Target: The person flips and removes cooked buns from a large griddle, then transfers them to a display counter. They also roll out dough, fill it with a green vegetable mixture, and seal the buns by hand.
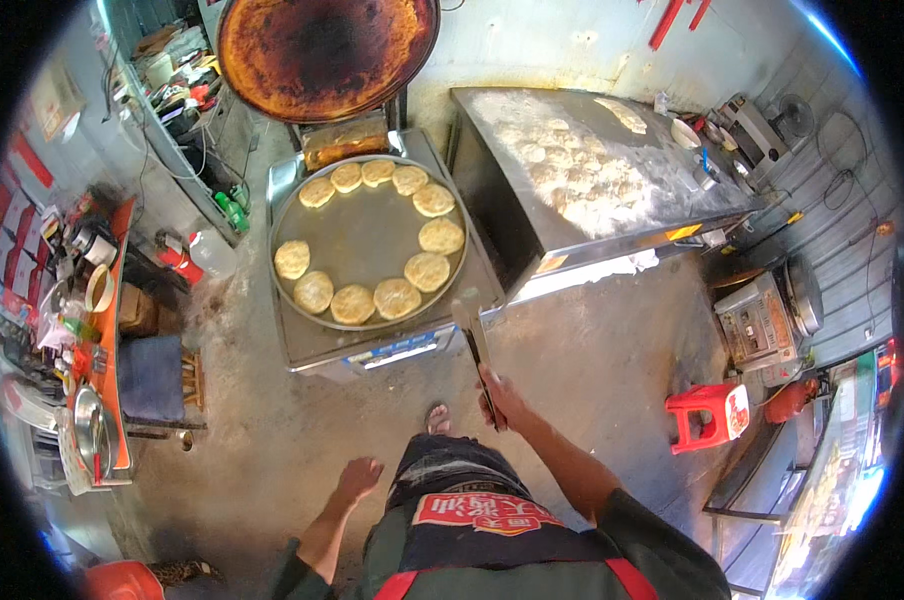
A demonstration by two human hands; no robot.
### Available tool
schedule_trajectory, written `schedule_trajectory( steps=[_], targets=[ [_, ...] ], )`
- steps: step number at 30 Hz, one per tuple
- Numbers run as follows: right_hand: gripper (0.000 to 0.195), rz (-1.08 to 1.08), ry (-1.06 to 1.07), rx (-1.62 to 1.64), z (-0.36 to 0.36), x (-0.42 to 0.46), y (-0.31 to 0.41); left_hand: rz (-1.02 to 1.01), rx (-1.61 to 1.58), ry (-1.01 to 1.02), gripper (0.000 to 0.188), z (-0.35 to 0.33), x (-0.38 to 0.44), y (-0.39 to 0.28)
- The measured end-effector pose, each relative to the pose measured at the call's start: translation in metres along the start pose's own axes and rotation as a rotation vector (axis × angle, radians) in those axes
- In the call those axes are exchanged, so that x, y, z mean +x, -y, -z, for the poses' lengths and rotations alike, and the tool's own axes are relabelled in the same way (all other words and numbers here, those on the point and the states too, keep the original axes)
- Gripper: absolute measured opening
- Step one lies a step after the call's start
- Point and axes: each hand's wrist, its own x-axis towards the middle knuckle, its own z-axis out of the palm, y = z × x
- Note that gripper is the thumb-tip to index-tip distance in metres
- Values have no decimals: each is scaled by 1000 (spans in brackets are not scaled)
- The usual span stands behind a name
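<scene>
My right hand (503,403) is closed around the handle of a pair of metal tongs (476,335), whose far end is near the front right corner of the griddle stand. My left hand (362,478) hangs beside my apron, loosely curled, with nothing visible in it. Ahead of me is a round electric griddle (337,233) with several flat round breads (397,298) set in a ring along its rim, with a gap at the left. Its browned round lid (328,56) is raised behind it.
Right of the griddle, a floured metal worktable (519,196) bears several dough rounds (572,169) and bowls. A red plastic stool (708,417) stands on the floor at right. At left are a cluttered orange table (121,296), a dark-topped stool (151,377) and a clear jug (212,256).
</scene>
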Motion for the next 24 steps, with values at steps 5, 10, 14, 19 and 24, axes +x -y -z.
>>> schedule_trajectory(
  steps=[5, 10, 14, 19, 24],
  targets=[
    [74, -179, 63, 24, 37, 95, 106, -708, -61, -408, 35, 330, 21, -246],
    [70, -187, 84, -59, 58, 154, 143, -1036, 19, -554, 24, 472, 30, -401],
    [68, -151, 120, -118, 60, 183, 161, -1096, 39, -578, 26, 501, 65, -426],
    [65, -200, 283, -95, 53, 179, 174, -998, -39, -548, 29, 498, 90, -406],
    [74, -311, 179, -87, 30, 222, 179, -628, -317, -372, 33, 404, 159, -322]
  ],
)
